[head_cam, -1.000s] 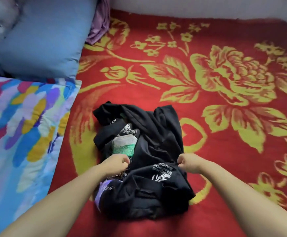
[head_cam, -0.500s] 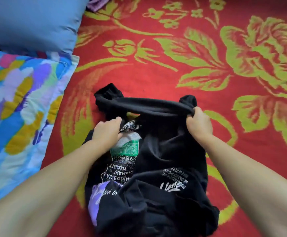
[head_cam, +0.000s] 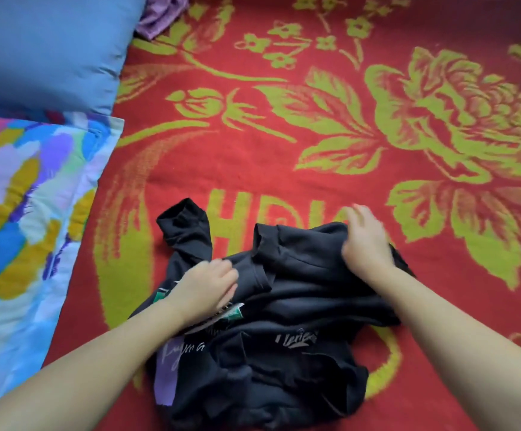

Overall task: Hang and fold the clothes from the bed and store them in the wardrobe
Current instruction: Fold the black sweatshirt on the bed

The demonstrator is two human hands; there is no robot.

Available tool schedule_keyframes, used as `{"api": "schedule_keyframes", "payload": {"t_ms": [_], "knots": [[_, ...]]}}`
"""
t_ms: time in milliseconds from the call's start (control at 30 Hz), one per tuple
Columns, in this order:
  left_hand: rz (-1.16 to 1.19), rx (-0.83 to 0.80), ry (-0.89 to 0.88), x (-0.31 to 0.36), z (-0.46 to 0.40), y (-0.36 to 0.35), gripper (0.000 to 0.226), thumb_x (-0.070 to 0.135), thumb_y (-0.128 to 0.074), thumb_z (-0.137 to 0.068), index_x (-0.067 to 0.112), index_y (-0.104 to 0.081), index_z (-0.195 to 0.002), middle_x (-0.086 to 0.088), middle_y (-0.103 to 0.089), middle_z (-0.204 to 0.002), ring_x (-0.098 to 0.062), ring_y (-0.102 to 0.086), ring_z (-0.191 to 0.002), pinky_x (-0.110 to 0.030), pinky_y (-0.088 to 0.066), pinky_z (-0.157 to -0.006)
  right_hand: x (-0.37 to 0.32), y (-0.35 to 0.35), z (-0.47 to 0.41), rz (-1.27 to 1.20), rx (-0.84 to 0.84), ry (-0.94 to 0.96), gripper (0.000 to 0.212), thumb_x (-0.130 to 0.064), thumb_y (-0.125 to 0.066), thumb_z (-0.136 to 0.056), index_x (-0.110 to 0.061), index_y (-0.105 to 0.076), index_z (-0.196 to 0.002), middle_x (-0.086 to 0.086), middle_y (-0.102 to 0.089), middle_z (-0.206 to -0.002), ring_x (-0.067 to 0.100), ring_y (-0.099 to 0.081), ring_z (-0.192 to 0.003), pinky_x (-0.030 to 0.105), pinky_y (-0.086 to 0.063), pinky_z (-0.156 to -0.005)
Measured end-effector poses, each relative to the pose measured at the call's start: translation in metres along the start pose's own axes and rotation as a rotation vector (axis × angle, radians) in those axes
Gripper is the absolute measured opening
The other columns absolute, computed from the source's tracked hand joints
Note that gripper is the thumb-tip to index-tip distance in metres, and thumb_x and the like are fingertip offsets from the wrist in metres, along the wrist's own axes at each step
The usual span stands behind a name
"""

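Observation:
A black printed T-shirt (head_cam: 299, 275) lies crumpled on the red floral blanket (head_cam: 253, 157), low in the middle of the view. One sleeve (head_cam: 184, 225) sticks out at its upper left. My left hand (head_cam: 206, 287) lies on the shirt's left side near the green and white print, fingers curled into the cloth. My right hand (head_cam: 364, 241) is on the shirt's upper right edge, blurred by motion, with its fingers stretched over the cloth.
A blue pillow (head_cam: 44, 48) fills the upper left corner. Below it lies a multicoloured quilt (head_cam: 26, 219) along the left edge. A bit of purple cloth (head_cam: 162, 14) shows at the top behind the pillow.
Both hands pulled the shirt's far edge up and then laid it back down toward me. The right hand has loosened its grip on the edge, and the shirt is now spread wider.

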State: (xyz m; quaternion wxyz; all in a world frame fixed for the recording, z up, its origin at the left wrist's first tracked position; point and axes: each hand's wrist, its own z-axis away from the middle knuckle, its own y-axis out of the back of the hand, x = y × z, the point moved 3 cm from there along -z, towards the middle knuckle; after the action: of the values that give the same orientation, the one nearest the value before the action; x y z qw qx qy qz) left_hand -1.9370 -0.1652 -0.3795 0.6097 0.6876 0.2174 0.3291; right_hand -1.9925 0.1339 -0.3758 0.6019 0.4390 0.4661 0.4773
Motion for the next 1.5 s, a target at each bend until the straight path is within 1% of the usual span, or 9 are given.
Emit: {"api": "schedule_keyframes", "payload": {"t_ms": [167, 333, 533, 733, 967, 1100, 1300, 1400, 1500], "knots": [[0.204, -0.57, 0.38, 0.016, -0.036, -0.039, 0.063, 0.044, -0.056, -0.09, 0.022, -0.031, -0.144, -0.01, -0.016, -0.155, -0.028, -0.026, -0.139, -0.044, -0.037, -0.104, -0.077, -0.049, 0.0, 0.058, -0.611, 0.163, 0.077, -0.033, -0.056, -0.092, -0.025, -0.01, -0.153, 0.01, -0.046, -0.142, 0.03, -0.041, -0.132, 0.051, -0.027, -0.109], [-0.012, -0.662, 0.355, 0.004, -0.018, -0.051, 0.047, 0.044, -0.056, -0.089, 0.016, -0.047, -0.126, -0.011, -0.027, -0.141, -0.03, -0.033, -0.127, -0.043, -0.041, -0.092, -0.049, -0.03, 0.006, -0.18, -0.71, 0.198, 0.033, -0.017, -0.043, -0.091, -0.012, -0.064, -0.116, 0.007, -0.065, -0.11, 0.025, -0.058, -0.102, 0.032, -0.046, -0.084], [0.266, -0.49, 0.634, -0.012, -0.003, -0.04, 0.051, 0.063, -0.037, -0.092, 0.014, -0.047, -0.104, -0.002, -0.043, -0.111, -0.022, -0.048, -0.105, -0.037, -0.042, -0.083, -0.011, -0.011, 0.042, 0.124, -1.421, 0.085, 0.034, -0.003, -0.041, -0.093, -0.007, -0.065, -0.117, 0.011, -0.066, -0.111, 0.011, -0.065, -0.074, 0.023, -0.047, -0.075], [0.595, 0.167, 0.732, -0.004, -0.014, -0.01, 0.011, 0.006, -0.05, -0.094, 0.011, -0.06, -0.09, 0.002, -0.054, -0.09, -0.011, -0.053, -0.077, -0.024, -0.033, -0.069, -0.039, -0.01, 0.003, 0.132, -0.187, 0.206, 0.036, -0.021, -0.047, -0.094, -0.014, -0.046, -0.129, 0.01, -0.048, -0.125, 0.03, -0.044, -0.117, 0.037, -0.039, -0.086], [0.66, -0.08, 0.707, 0.0, -0.016, 0.018, 0.047, 0.005, -0.052, -0.085, 0.025, -0.054, -0.127, 0.007, -0.05, -0.054, -0.005, -0.04, -0.04, -0.017, -0.03, -0.045, -0.081, -0.038, 0.003, 0.053, -0.452, 0.487, 0.051, -0.035, -0.046, -0.098, -0.031, -0.032, -0.147, -0.002, -0.012, -0.161, 0.018, 0.004, -0.149, 0.059, 0.004, -0.116], [0.461, 0.127, 0.79, -0.008, -0.016, 0.065, 0.024, 0.018, -0.056, -0.089, 0.023, -0.071, -0.106, 0.004, -0.073, -0.09, -0.011, -0.061, -0.069, -0.028, -0.044, -0.063, -0.102, -0.027, 0.012, 0.059, -0.579, 0.484, 0.047, -0.042, -0.049, -0.095, -0.02, -0.048, -0.137, 0.005, -0.046, -0.144, 0.023, -0.031, -0.141, 0.063, 0.007, -0.113], [0.505, 0.576, 0.659, -0.024, 0.004, 0.158, 0.017, 0.014, -0.053, -0.086, 0.013, -0.068, -0.092, -0.001, -0.058, -0.087, -0.01, -0.051, -0.081, -0.018, -0.037, -0.071, -0.105, 0.064, 0.017, -0.334, -0.641, 0.231, 0.077, -0.076, -0.049, -0.079, -0.018, -0.057, -0.128, 0.003, -0.062, -0.127, 0.025, -0.056, -0.119, 0.051, -0.025, -0.113], [0.62, 0.665, 0.565, -0.025, 0.002, 0.21, 0.016, 0.015, -0.05, -0.083, 0.017, -0.065, -0.09, 0.003, -0.059, -0.092, -0.009, -0.055, -0.09, -0.015, -0.04, -0.082, -0.108, 0.128, 0.013, -0.222, -0.576, 0.272, 0.058, -0.076, -0.044, -0.081, -0.023, -0.066, -0.089, 0.0, -0.068, -0.081, 0.014, -0.063, -0.084, 0.058, -0.013, -0.114], [0.768, 0.692, 0.492, -0.013, -0.006, 0.267, 0.012, 0.027, -0.046, -0.083, 0.033, -0.056, -0.081, 0.015, -0.057, -0.073, 0.0, -0.051, -0.071, -0.016, -0.04, -0.069, -0.12, 0.188, 0.014, -0.021, -0.427, 0.267, 0.051, -0.06, -0.046, -0.088, -0.014, -0.066, -0.093, -0.001, -0.061, -0.069, 0.017, -0.059, -0.078, 0.063, -0.004, -0.113]]}}
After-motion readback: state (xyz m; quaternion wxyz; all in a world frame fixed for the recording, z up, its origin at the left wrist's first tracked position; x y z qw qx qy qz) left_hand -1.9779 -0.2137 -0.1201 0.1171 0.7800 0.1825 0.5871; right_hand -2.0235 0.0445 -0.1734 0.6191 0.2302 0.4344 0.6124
